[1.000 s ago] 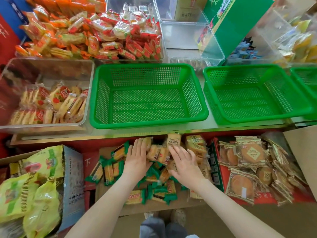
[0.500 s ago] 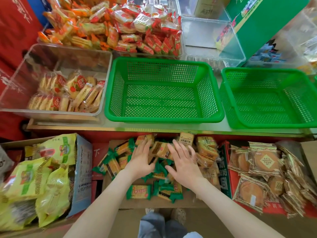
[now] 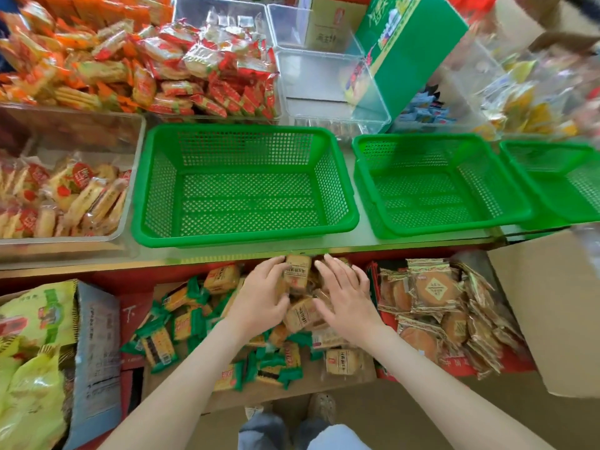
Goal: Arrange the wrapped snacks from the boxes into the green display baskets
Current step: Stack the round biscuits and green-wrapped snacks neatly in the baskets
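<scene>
An empty green basket (image 3: 246,238) stands on the shelf straight ahead, with a second empty one (image 3: 448,226) to its right and part of a third (image 3: 552,146) at the far right. Below the shelf edge an open cardboard box (image 3: 319,383) holds several tan wrapped snacks (image 3: 297,277) and green-ended snack packets (image 3: 183,326). My left hand (image 3: 263,298) and my right hand (image 3: 349,298) press against a cluster of the tan packets from either side, fingers spread and fairly straight. The cluster sits between my palms, just under the shelf lip.
A clear bin (image 3: 138,177) of red-labelled biscuits stands left of the baskets. Heaped red and orange packets (image 3: 156,66) and empty clear tubs (image 3: 328,92) fill the back row. A red box of round cakes (image 3: 431,290), yellow bags (image 3: 32,319) and a cardboard carton (image 3: 552,306) flank my hands.
Both hands slid forward toward the shelf edge and closed in on each other, bunching tan packets between them. The view shifted slightly right.
</scene>
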{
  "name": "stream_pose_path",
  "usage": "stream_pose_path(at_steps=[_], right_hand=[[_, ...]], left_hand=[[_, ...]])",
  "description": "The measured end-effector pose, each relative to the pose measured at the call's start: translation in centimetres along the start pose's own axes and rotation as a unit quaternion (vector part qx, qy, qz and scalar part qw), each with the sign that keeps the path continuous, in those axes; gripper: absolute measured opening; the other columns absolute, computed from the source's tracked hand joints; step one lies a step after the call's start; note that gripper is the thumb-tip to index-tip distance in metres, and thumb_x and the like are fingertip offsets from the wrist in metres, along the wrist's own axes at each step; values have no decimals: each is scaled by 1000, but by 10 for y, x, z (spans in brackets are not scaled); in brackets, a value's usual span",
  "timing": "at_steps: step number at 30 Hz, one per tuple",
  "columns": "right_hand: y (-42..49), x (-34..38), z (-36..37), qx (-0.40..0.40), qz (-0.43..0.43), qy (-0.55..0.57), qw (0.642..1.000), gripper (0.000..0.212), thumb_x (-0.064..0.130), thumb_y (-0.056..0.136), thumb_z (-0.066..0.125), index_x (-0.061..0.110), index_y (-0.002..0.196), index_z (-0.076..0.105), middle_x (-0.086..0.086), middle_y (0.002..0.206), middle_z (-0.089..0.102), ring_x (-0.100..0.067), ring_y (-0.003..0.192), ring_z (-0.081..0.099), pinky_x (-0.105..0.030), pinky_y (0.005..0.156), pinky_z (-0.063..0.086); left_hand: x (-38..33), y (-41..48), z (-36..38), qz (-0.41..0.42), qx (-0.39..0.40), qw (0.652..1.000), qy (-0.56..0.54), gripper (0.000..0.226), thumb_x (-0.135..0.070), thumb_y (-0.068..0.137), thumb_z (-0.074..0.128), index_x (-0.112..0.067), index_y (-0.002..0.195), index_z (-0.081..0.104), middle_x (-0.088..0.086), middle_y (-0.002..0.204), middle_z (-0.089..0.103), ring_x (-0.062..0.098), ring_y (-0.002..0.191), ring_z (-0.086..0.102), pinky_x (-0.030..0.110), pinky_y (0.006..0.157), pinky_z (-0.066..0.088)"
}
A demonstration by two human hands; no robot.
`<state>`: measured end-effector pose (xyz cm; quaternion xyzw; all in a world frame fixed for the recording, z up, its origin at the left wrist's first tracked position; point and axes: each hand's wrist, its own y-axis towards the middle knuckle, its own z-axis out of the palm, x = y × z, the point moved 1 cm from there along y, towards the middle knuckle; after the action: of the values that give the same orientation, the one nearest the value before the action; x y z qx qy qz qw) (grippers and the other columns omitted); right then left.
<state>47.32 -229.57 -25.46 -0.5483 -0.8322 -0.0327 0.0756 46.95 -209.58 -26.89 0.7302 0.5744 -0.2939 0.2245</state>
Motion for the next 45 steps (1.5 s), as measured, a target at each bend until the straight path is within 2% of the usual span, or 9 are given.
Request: stream_pose_path(at_steps=[5, 13, 18, 22, 25, 31, 36, 41, 45], right_hand=[[-34, -73, -22, -32, 177, 42, 983, 64, 31, 94, 51, 17, 150, 23, -3, 156, 22, -19, 142, 16, -40, 116, 10], [-56, -203, -22, 14, 477, 152, 865, 84, 43, 91, 58, 7, 150, 12, -16, 154, 27, -31, 141, 26, -43, 111, 29], [-42, -241, -9, 93, 451, 174, 871, 95, 56, 82, 65, 5, 149, 21, -18, 153, 25, -33, 142, 23, -43, 111, 27], [-32, -251, -9, 97, 442, 236, 860, 79, 40, 81, 72, 3, 141, 36, -17, 143, 39, -33, 132, 39, -40, 106, 34], [-35, -259, -12, 111, 433, 286, 848, 69, 40, 80, 73, 6, 132, 43, -14, 132, 49, -30, 119, 52, -38, 92, 47], [-47, -257, -46, 107, 382, 348, 850, 69, 42, 86, 67, 12, 135, 29, -2, 121, 51, -17, 90, 54, -22, 56, 41], [-47, -240, -85, 74, 340, 427, 834, 43, 38, 87, 66, 23, 116, 39, 7, 105, 54, 0, 79, 55, -11, 52, 43], [-23, -191, -122, 41, 302, 494, 815, 45, 37, 87, 67, 31, 118, 35, 17, 103, 51, -4, 96, 54, -23, 80, 44], [21, -121, -139, 34, 266, 570, 777, 29, 25, 90, 66, 29, 105, 42, 14, 97, 58, 1, 85, 59, -12, 62, 49]], left_hand=[[-68, 33, 34, 115, -2, 992, 42, 43, -15, 88, 56, -8, 131, 52, 9, 140, 48, 26, 130, 41, 36, 111, 32], [-143, 79, 117, 143, 50, 984, 91, 39, -11, 91, 52, -5, 130, 54, 12, 135, 52, 29, 126, 47, 36, 107, 36], [-162, 100, 162, 92, 140, 978, 127, 44, -16, 97, 42, -10, 140, 43, 11, 145, 42, 29, 133, 37, 37, 109, 33], [-173, 114, 182, 79, 161, 975, 131, 40, -18, 98, 41, -9, 137, 47, 12, 139, 47, 32, 126, 44, 42, 102, 41], [-185, 122, 186, 60, 167, 977, 120, 42, -21, 98, 41, -13, 139, 45, 9, 140, 45, 29, 129, 41, 39, 103, 39], [-201, 139, 168, 37, 187, 977, 98, 44, -22, 99, 42, -26, 142, 37, 0, 141, 44, 19, 128, 42, 36, 102, 42], [-211, 144, 133, 44, 131, 988, 68, 39, -24, 100, 41, -22, 139, 41, -3, 137, 49, 14, 118, 52, 27, 94, 47], [-179, 132, 68, 50, 75, 995, 39, 31, -23, 102, 38, -23, 132, 47, -8, 132, 52, 10, 113, 54, 26, 94, 46], [-124, 107, 3, 30, -15, 999, 37, 32, -16, 98, 48, -17, 129, 53, -5, 123, 60, 9, 111, 56, 21, 95, 42]])
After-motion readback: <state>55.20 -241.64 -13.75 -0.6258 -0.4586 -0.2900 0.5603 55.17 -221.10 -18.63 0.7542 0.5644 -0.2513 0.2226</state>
